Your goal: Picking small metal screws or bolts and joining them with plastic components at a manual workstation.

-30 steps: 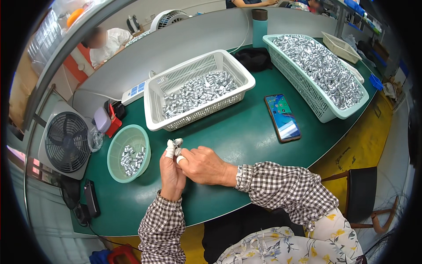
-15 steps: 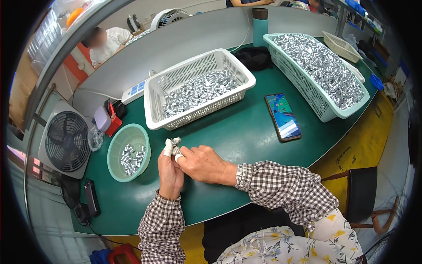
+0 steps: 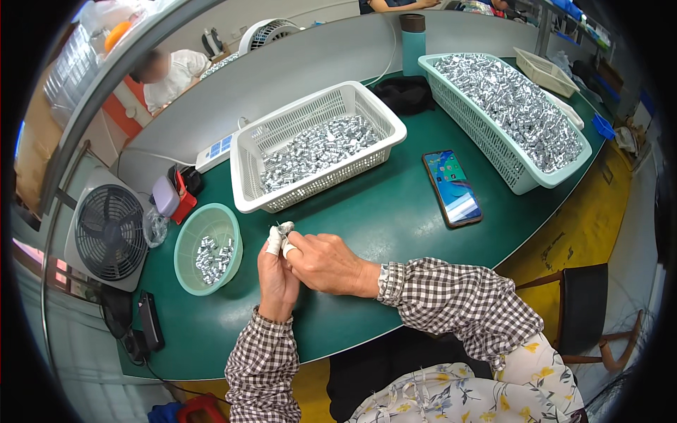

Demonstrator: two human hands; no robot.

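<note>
My left hand [image 3: 278, 276] and my right hand [image 3: 328, 264] meet at the fingertips above the green table, just right of the small bowl. White tape wraps some of the fingers. My left fingers are closed in a pinch, with a bit of silvery metal showing at the tips; it looks like one of the small metal parts, but its shape is unclear. My right thumb and fingers press together against it, and what they grip is hidden. A pale green round bowl [image 3: 182, 244] holds loose small silver cylindrical metal parts [image 3: 211, 259].
Beyond my hands stands a white basket [image 3: 243, 169] of similar parts. A fuller pale green basket [image 3: 504, 163] sits at right. Between them lie a phone [image 3: 453, 189], a black cloth item [image 3: 405, 95] and a teal bottle [image 3: 414, 53]. A fan [image 3: 109, 229] stands left; a person [image 3: 173, 74] sits beyond the partition.
My hands stay together at the same spot, with only slight finger movement. The whole view has shifted a little; the bowl and baskets have not moved on the table.
</note>
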